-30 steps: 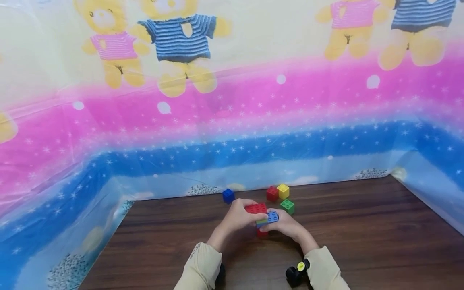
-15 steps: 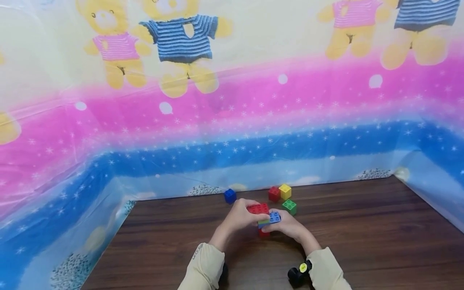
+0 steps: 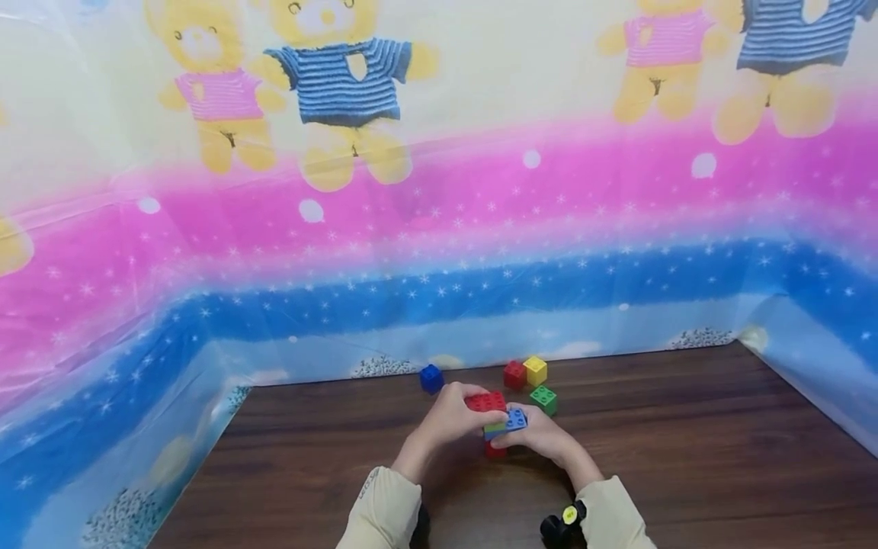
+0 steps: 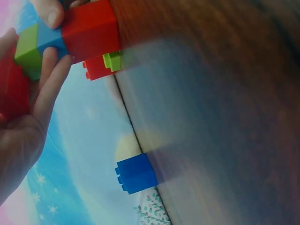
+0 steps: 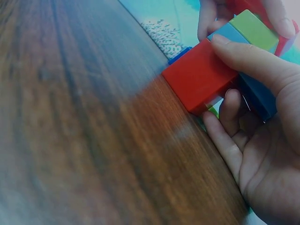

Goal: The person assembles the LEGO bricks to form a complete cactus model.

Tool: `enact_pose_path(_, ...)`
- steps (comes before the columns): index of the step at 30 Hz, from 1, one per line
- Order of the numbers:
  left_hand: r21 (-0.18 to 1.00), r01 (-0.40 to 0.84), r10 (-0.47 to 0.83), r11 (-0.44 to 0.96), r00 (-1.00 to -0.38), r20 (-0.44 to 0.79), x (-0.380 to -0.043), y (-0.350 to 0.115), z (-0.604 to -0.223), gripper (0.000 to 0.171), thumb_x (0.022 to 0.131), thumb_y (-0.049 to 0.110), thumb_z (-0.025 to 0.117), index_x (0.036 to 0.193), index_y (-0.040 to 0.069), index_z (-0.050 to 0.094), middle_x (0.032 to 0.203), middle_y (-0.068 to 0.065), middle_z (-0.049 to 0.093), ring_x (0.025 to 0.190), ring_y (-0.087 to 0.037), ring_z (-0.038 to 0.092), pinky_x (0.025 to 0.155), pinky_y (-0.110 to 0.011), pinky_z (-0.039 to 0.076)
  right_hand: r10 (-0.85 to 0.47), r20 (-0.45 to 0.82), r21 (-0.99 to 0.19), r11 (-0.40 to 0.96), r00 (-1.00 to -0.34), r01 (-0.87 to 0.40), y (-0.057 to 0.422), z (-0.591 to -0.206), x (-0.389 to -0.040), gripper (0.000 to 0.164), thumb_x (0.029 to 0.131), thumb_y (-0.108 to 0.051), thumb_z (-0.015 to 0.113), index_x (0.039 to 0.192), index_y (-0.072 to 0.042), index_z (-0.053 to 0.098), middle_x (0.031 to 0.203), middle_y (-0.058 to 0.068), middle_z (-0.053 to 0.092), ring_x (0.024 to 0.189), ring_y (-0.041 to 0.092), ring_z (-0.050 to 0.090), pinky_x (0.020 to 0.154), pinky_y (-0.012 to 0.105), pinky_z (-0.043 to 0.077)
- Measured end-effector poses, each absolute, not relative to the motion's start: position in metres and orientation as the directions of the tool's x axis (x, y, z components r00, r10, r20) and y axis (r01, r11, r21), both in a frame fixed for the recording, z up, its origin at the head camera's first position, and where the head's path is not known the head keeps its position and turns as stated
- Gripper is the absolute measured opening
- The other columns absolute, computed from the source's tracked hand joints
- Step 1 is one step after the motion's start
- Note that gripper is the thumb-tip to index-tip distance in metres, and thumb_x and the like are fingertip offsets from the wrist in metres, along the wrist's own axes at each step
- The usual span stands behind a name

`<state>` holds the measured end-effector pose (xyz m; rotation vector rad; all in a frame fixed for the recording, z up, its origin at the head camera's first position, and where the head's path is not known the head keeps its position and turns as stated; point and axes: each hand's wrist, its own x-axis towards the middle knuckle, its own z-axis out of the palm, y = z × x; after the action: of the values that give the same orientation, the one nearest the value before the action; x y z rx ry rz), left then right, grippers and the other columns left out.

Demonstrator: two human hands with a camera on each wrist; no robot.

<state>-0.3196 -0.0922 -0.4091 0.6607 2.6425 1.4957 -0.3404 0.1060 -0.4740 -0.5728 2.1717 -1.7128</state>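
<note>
A stack of toy building bricks stands in front of me, held by both hands. From the bottom it has a red brick (image 5: 199, 75), a longer blue brick (image 3: 516, 418) jutting to the right, and a green brick (image 4: 28, 50). At the top, my left hand (image 3: 442, 418) grips another red brick (image 3: 485, 401) between thumb and fingers. Whether that top brick is fully pressed onto the green one, I cannot tell. My right hand (image 3: 549, 438) holds the stack lower down, its thumb across the blue brick. The bottom red brick is at the tabletop.
Beyond the hands, a dark blue brick (image 3: 431, 378) sits at the table's back edge. Right of it are a small red brick (image 3: 515, 374), a yellow brick (image 3: 536, 370) and a green one (image 3: 543, 399). A patterned curtain (image 3: 439, 229) borders the wooden table (image 3: 309, 457).
The head view has tipped up slightly, so everything sits a little lower in it. Both hands keep the same hold on the bricks.
</note>
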Motion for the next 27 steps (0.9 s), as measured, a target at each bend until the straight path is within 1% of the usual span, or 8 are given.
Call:
enact_pose_path(3, 0.834, 0.339, 0.392, 0.434, -0.905, 0.164, -0.3204, -0.0934, -0.4068, 0.039, 0.083, 0.031, 0.077, 0.109, 0.003, 0.069, 0.087, -0.008, 0.069, 0.068, -0.017, 0.063, 0.064, -0.040, 0.060, -0.493, 0.004, -0.973, 0.200, -0.870, -0.118, 0.1063, -0.4733, -0.3408, 0.048, 0.084, -0.025, 0.076, 0.122, -0.004, 0.057, 0.114, 0.005, 0.066, 0.101, 0.017, 0.061, 0.093, 0.034, 0.053)
enact_pose_path(8, 0.860, 0.309, 0.396, 0.405, -0.908, 0.139, -0.3224, -0.0950, -0.4085, 0.041, 0.084, 0.031, 0.077, 0.112, 0.002, 0.068, 0.088, -0.009, 0.070, 0.071, -0.025, 0.068, 0.068, -0.045, 0.060, -0.490, 0.006, -0.974, 0.193, -0.872, -0.115, 0.1069, -0.4735, -0.3404, 0.041, 0.083, -0.024, 0.077, 0.113, -0.004, 0.058, 0.103, 0.001, 0.067, 0.096, 0.016, 0.062, 0.087, 0.029, 0.052)
enact_pose_path(11, 0.871, 0.295, 0.388, 0.394, -0.912, 0.133, -0.3221, -0.0945, -0.4101, 0.041, 0.084, 0.031, 0.077, 0.112, 0.003, 0.068, 0.088, -0.009, 0.070, 0.072, -0.028, 0.069, 0.068, -0.046, 0.061, -0.491, 0.009, -0.976, 0.187, -0.871, -0.115, 0.1069, -0.4741, -0.3396, 0.039, 0.083, -0.024, 0.077, 0.111, -0.005, 0.058, 0.101, 0.000, 0.067, 0.095, 0.015, 0.062, 0.086, 0.027, 0.052)
enact_pose_path(14, 0.872, 0.293, 0.381, 0.392, -0.914, 0.136, -0.3211, -0.0938, -0.4115, 0.042, 0.084, 0.031, 0.077, 0.113, 0.003, 0.068, 0.089, -0.009, 0.070, 0.072, -0.027, 0.069, 0.068, -0.047, 0.060, -0.488, 0.009, -0.975, 0.189, -0.873, -0.116, 0.1070, -0.4751, -0.3383, 0.040, 0.082, -0.025, 0.078, 0.111, -0.005, 0.058, 0.101, 0.000, 0.067, 0.095, 0.015, 0.062, 0.086, 0.027, 0.052)
enact_pose_path(18, 0.869, 0.293, 0.387, 0.399, -0.913, 0.130, -0.3200, -0.0928, -0.4129, 0.042, 0.083, 0.031, 0.077, 0.114, 0.003, 0.067, 0.090, -0.008, 0.070, 0.071, -0.021, 0.067, 0.068, -0.045, 0.061, -0.475, -0.002, -0.971, 0.211, -0.880, -0.111, 0.1081, -0.4760, -0.3369, 0.043, 0.082, -0.026, 0.078, 0.114, -0.004, 0.059, 0.105, 0.002, 0.067, 0.097, 0.016, 0.061, 0.088, 0.030, 0.053)
enact_pose_path(23, 0.871, 0.299, 0.401, 0.389, -0.906, 0.131, -0.3207, -0.0926, -0.4130, 0.040, 0.083, 0.029, 0.078, 0.112, 0.004, 0.068, 0.090, -0.009, 0.069, 0.072, -0.024, 0.067, 0.067, -0.044, 0.061, -0.465, 0.005, -0.965, 0.229, -0.885, -0.126, 0.1085, -0.4748, -0.3369, 0.047, 0.082, -0.027, 0.078, 0.119, -0.005, 0.059, 0.110, 0.005, 0.066, 0.099, 0.017, 0.060, 0.092, 0.035, 0.054)
enact_pose_path(27, 0.872, 0.304, 0.400, 0.383, -0.906, 0.140, -0.3216, -0.0930, -0.4133, 0.038, 0.083, 0.028, 0.078, 0.111, 0.005, 0.068, 0.090, -0.009, 0.069, 0.074, -0.028, 0.067, 0.068, -0.045, 0.060, -0.481, 0.029, -0.963, 0.222, -0.876, -0.154, 0.1086, -0.4738, -0.3377, 0.047, 0.082, -0.027, 0.078, 0.118, -0.004, 0.058, 0.110, 0.006, 0.066, 0.099, 0.018, 0.060, 0.090, 0.033, 0.054)
